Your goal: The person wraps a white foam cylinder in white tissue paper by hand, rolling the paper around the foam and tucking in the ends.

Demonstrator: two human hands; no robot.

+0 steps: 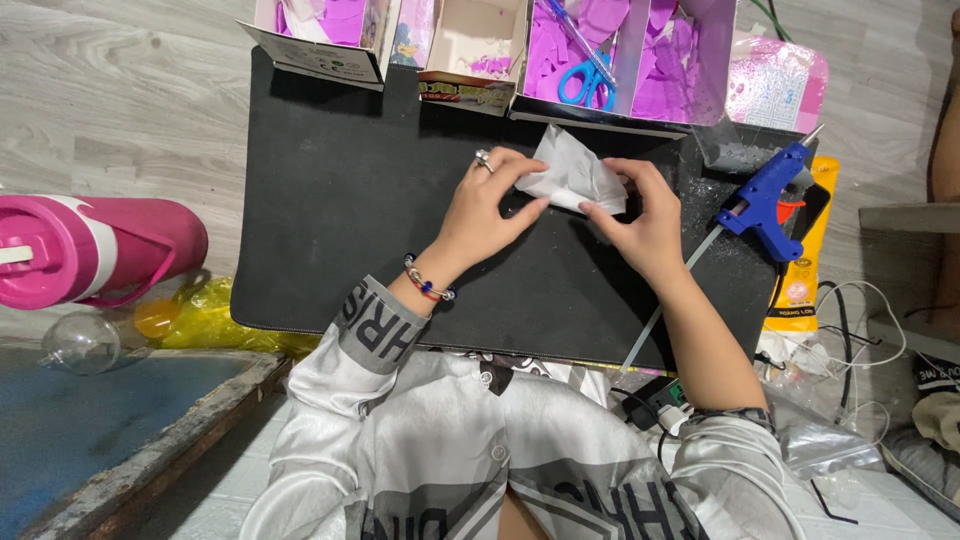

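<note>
Head cam looks down on both hands pinching a white folded piece [575,175] just above the black mat [330,220]. Left hand [485,205] fingers clamp its near edge, right hand [645,215] fingers grip the right end. It looks light, soft and creasable, so edges seem best to hold. Can't tell paper from fabric; its underside is hidden.

Bright, soft light all over, likely from above. Small dark shadows under both hands on the black mat [330,200]. Shiny glare on the pink bottle [90,245]. Sharp in the middle. Bent and stretched near the edges.
</note>
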